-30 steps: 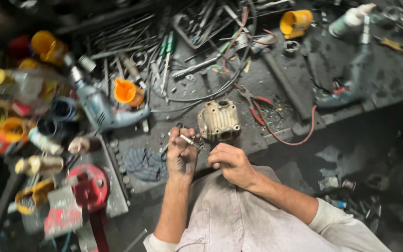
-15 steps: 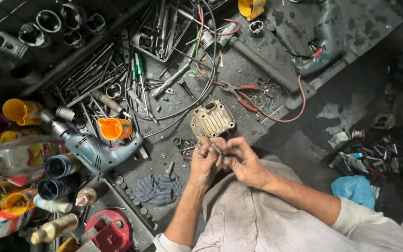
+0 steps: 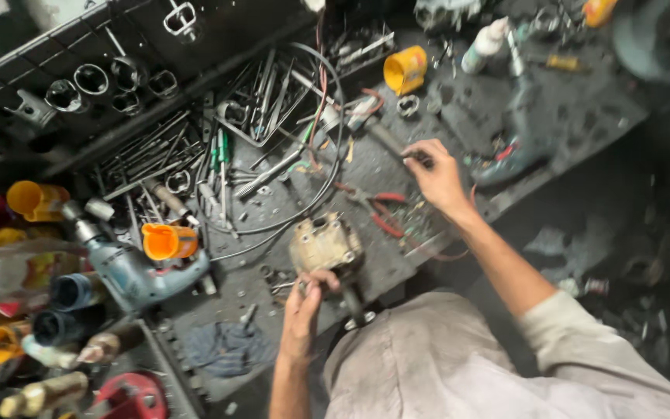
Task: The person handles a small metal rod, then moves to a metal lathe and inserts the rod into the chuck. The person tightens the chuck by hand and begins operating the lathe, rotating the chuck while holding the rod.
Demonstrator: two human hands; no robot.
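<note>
My left hand (image 3: 304, 306) rests at the near edge of a dirty tan metal engine part (image 3: 324, 244) on the dark workbench, fingers curled against its lower side. My right hand (image 3: 436, 177) reaches far out to the right of it and closes on a dark tool handle (image 3: 385, 140) lying on the bench. Red-handled pliers (image 3: 374, 209) lie between the two hands.
A blue-grey power drill (image 3: 129, 271) and an orange cup (image 3: 166, 240) lie left. Many wrenches and screwdrivers (image 3: 219, 155) crowd the back, with a looped cable (image 3: 327, 147). A yellow cup (image 3: 405, 70), a second drill (image 3: 517, 143), a blue rag (image 3: 226, 347) and bottles (image 3: 9, 271) surround the bench.
Both hands were together over a small part near the engine piece. My right hand has since stretched out to the dark handle; my left dropped onto the engine part.
</note>
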